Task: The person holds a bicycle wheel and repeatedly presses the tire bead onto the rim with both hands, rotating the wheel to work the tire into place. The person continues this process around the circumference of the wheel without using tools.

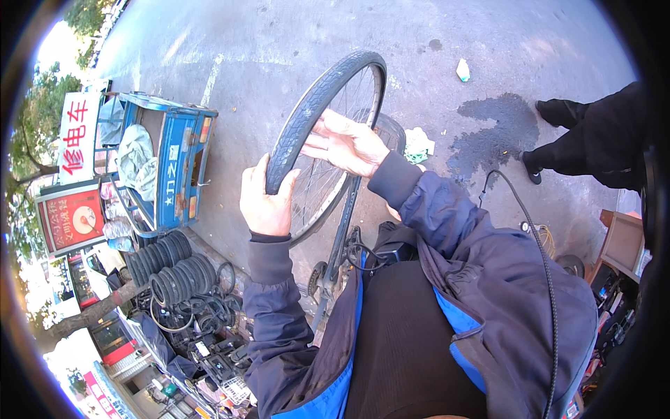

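Observation:
A bicycle wheel with a black treaded tyre (305, 119) stands tilted in front of me, its spokes (322, 183) showing inside the rim. The bicycle frame (340, 230) runs from it toward my lap. My left hand (266, 202) grips the lower left of the tyre, thumb on one side and fingers on the other. Higher up, my right hand (347, 145) is at the inner side of the tyre and rim, its fingers stretched and apart. Whether those fingertips press on the tyre is hard to see.
On the left are a blue cargo tricycle (178, 157), stacked tyres (183, 272) and a heap of parts (209, 335). A person in dark clothes (593, 136) stands at the right by a wet patch (495, 133). A black hose (541, 258) passes my right arm; a wooden cabinet (620, 244) stands beyond.

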The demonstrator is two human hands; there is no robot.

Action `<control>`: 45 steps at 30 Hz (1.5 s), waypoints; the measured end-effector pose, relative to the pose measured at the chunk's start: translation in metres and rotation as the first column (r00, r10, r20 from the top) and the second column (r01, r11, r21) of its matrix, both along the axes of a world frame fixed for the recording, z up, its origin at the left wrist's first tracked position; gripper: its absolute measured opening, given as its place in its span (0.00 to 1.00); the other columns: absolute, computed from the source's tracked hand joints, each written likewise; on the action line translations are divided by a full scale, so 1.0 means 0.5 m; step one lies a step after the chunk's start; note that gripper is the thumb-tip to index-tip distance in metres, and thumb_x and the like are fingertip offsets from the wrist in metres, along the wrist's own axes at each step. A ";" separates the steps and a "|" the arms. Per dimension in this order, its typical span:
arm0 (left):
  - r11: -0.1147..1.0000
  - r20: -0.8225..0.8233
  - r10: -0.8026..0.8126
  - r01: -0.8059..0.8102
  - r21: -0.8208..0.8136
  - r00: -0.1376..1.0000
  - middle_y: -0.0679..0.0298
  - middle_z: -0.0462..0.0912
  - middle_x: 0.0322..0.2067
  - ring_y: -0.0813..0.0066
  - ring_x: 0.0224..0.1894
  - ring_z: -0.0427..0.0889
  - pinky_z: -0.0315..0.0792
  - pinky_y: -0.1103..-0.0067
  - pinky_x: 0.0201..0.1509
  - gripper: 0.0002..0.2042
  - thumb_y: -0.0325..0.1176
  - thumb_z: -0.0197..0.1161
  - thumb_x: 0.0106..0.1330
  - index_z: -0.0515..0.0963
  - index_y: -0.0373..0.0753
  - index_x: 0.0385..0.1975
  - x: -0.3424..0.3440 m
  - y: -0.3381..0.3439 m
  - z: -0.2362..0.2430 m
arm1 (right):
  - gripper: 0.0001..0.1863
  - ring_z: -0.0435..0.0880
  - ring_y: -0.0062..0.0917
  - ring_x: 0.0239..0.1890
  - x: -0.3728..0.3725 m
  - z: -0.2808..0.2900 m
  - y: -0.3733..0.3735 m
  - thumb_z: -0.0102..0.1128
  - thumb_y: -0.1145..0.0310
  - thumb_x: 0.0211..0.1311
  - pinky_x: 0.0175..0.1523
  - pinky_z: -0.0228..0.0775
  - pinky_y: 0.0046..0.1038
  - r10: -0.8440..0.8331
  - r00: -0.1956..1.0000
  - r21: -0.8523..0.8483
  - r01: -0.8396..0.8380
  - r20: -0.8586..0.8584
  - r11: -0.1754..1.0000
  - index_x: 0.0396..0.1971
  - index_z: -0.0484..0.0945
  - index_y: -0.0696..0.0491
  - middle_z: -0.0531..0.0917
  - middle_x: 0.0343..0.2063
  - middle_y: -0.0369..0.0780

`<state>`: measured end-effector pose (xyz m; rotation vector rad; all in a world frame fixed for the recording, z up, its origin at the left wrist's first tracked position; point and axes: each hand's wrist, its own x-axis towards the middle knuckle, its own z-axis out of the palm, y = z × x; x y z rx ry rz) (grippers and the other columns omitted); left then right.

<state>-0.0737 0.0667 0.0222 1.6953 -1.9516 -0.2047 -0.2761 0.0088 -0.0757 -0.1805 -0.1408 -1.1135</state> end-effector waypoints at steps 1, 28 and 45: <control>1.000 -0.006 -0.003 0.003 0.006 1.000 0.57 0.84 0.42 0.63 0.44 0.86 0.80 0.71 0.52 0.28 0.34 0.85 0.60 0.85 0.33 0.58 0.001 -0.001 0.001 | 0.30 0.69 0.47 0.79 0.004 -0.005 -0.005 0.62 0.61 0.81 0.86 0.55 0.53 0.016 1.000 -0.007 -0.016 0.011 1.000 0.75 0.69 0.57 0.74 0.73 0.52; 0.990 -0.105 -0.100 0.110 0.087 0.989 0.66 0.85 0.35 0.79 0.37 0.81 0.77 0.80 0.46 0.21 0.36 0.82 0.66 0.89 0.32 0.54 0.025 -0.031 0.023 | 0.32 0.74 0.45 0.77 0.076 -0.048 0.036 0.61 0.61 0.80 0.85 0.61 0.47 0.176 0.965 -0.152 -0.207 -0.196 0.967 0.75 0.68 0.63 0.75 0.72 0.56; 0.990 0.048 -0.081 0.086 -0.112 0.996 0.60 0.83 0.33 0.61 0.38 0.85 0.79 0.71 0.46 0.19 0.39 0.86 0.57 0.89 0.38 0.44 0.014 -0.033 0.000 | 0.24 0.84 0.47 0.68 0.024 -0.055 -0.038 0.60 0.67 0.81 0.80 0.70 0.48 0.226 0.911 -0.308 -0.337 -0.344 0.890 0.68 0.76 0.66 0.83 0.64 0.56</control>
